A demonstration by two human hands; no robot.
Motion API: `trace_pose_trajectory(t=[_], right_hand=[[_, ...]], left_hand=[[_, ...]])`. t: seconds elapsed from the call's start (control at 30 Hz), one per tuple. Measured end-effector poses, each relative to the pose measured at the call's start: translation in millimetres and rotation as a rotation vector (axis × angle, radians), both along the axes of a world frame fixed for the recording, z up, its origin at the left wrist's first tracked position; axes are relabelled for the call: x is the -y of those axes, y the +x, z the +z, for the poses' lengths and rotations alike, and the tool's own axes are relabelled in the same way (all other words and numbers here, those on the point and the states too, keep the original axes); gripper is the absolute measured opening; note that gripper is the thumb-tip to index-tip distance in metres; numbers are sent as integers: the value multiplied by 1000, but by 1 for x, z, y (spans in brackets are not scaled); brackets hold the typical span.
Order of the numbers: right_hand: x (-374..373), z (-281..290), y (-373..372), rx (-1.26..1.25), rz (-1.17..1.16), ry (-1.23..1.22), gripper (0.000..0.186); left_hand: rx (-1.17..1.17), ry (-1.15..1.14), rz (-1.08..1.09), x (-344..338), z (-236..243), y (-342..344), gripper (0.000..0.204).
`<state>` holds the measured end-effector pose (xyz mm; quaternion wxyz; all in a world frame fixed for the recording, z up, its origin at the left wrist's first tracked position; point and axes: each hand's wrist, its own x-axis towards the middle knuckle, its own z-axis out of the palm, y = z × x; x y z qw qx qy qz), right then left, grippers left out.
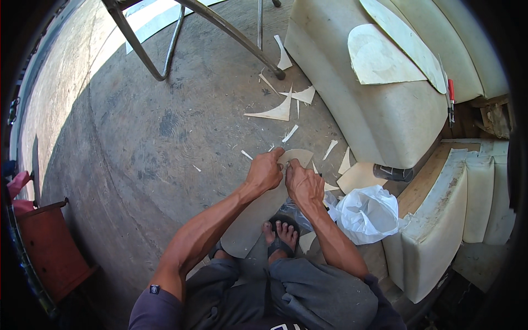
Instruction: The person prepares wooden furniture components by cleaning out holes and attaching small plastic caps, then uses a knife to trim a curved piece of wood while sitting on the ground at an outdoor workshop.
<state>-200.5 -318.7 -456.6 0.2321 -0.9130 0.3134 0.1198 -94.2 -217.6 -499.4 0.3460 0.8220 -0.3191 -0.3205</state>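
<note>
A long, flat beige piece of sheet material (248, 221) with rounded ends slants from between my feet up to my hands. My left hand (265, 169) grips its left edge near the upper end, fingers curled. Close beside it, my right hand (304, 184) is closed at the right side of the same end, thumb toward the sheet. Something small and dark shows by the right knuckles; I cannot tell whether the hand holds it. Curved beige offcuts (280, 110) lie on the floor beyond my hands.
A pale padded seat (352, 99) bears two rounded cut pieces (379, 58) and a red-handled tool (451, 91). A white plastic bag (367, 213) sits right of my right forearm, by another cushioned section (434, 236). Metal chair legs (170, 49) stand far left; a red object (55, 247) is near left.
</note>
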Motion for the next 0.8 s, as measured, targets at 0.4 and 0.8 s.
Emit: trace_pose_trajectory(t=[0.4,0.8], right_hand=[[21,-13,-1,-161,-480,737,37],[26,-11,2,-158,-891,1316,28]], left_hand=[[-34,-1,1,-3,4,1,33],[-32,-23,-73,-1,2,3,31]])
